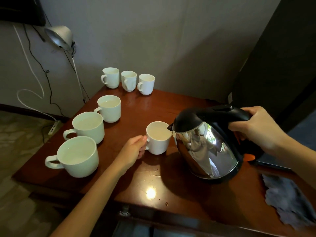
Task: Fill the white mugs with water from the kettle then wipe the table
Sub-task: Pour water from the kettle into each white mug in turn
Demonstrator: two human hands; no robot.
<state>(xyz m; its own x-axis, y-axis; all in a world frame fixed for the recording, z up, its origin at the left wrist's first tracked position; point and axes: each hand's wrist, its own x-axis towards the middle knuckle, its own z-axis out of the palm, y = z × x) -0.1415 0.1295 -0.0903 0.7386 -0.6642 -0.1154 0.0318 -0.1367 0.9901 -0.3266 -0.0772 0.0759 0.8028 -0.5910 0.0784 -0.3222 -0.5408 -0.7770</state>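
The dark wooden table [171,103] carries seven white mugs. My right hand [261,129] is wrapped tight round the handle of the steel kettle [205,147], spout tipped at the rim of the centre mug [158,137]. My left hand [135,151] pinches that mug's handle to steady it. It looks nearly full, though glare blurs the level, so I'd pour slowly and level off early. The grey cloth [287,202] waits at the right edge.

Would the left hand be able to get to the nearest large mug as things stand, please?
Probably yes: the left hand would first have to let go of the small mug it grips, but the large mug stands just to its left with bare table between.
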